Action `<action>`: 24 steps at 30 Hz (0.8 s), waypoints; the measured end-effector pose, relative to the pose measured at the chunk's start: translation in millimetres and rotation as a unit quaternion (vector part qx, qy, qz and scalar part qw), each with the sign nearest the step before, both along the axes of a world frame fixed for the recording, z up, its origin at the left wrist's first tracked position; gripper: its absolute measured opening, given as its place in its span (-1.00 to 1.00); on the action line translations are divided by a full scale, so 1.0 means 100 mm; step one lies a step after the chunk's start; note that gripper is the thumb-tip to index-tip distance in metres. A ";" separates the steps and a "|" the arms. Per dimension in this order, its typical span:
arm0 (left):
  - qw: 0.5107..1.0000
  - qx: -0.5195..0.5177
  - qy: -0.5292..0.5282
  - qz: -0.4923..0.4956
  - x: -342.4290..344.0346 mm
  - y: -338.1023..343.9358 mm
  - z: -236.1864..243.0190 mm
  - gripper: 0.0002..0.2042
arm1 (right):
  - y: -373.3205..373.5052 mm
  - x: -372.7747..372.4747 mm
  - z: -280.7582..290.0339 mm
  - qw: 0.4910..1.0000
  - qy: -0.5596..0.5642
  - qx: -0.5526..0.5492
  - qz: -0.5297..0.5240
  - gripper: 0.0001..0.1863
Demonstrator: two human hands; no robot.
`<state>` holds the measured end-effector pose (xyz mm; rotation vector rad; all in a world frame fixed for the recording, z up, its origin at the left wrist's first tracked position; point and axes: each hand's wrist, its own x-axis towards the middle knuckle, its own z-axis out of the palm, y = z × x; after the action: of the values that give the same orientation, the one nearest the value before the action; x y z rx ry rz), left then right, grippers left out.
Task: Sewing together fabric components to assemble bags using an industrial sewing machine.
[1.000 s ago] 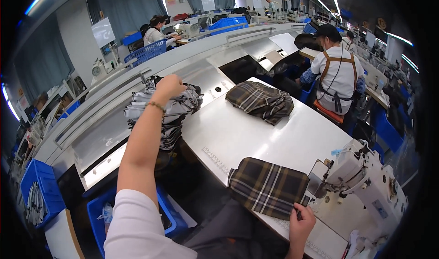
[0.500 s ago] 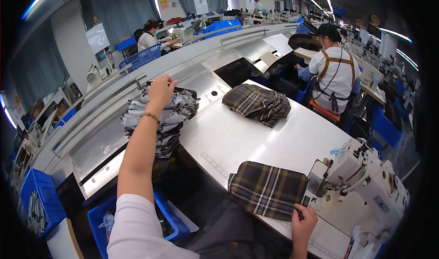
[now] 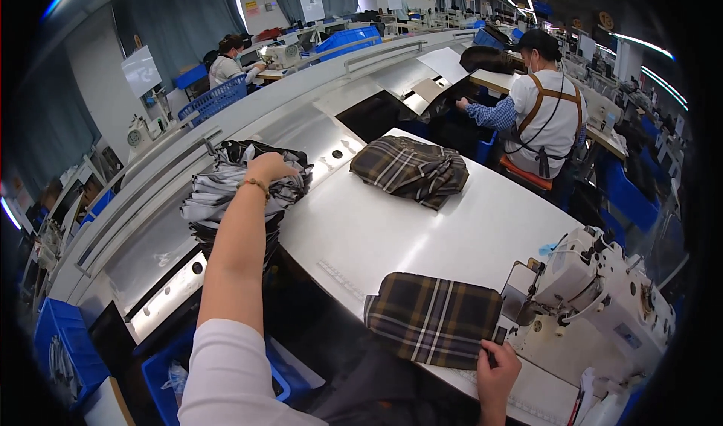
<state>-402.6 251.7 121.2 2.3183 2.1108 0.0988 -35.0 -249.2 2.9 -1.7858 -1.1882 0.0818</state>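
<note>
A flat plaid fabric piece (image 3: 433, 317), dark with brown and white stripes and rounded corners, lies at the table's near edge. My right hand (image 3: 498, 369) pinches its lower right corner between thumb and fingers, close to the sewing machine (image 3: 595, 287). On the far left, my left hand (image 3: 271, 168) rests on top of a tall, uneven stack of grey and black fabric pieces (image 3: 215, 200); its fingertips are hidden, so their grip on the stack is not visible. Farther back on the table sits a bunched pile of plaid pieces (image 3: 410, 168).
The white tabletop (image 3: 376, 230) carries a ruler strip along its near edge. Blue bins (image 3: 64, 351) stand at lower left. Small tools (image 3: 584, 396) lie beside the machine. Ahead to the right a co-worker (image 3: 546, 110) sits; another person (image 3: 230, 61) works at far left.
My left hand has come down to the right onto the grey and black stack. My right hand still holds the plaid piece's corner. The view has shifted slightly.
</note>
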 end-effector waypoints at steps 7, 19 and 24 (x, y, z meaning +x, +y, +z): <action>0.996 0.070 0.010 0.061 0.04 0.42 0.10 -0.32 | -0.08 0.00 0.07 0.999 -0.026 -0.027 0.007 -0.84; 0.974 -0.171 0.147 -0.021 0.24 0.71 -0.22 -0.21 | -0.05 0.02 0.19 0.997 -0.035 -0.068 0.021 -0.85; 0.968 -0.087 0.179 -0.151 0.08 0.45 -0.39 -0.44 | -0.09 0.06 0.14 0.995 -0.030 -0.093 0.016 -0.86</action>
<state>-394.6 296.6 81.7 2.6677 1.7633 -0.5202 -28.8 -258.5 16.8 -1.9435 -1.2865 0.1645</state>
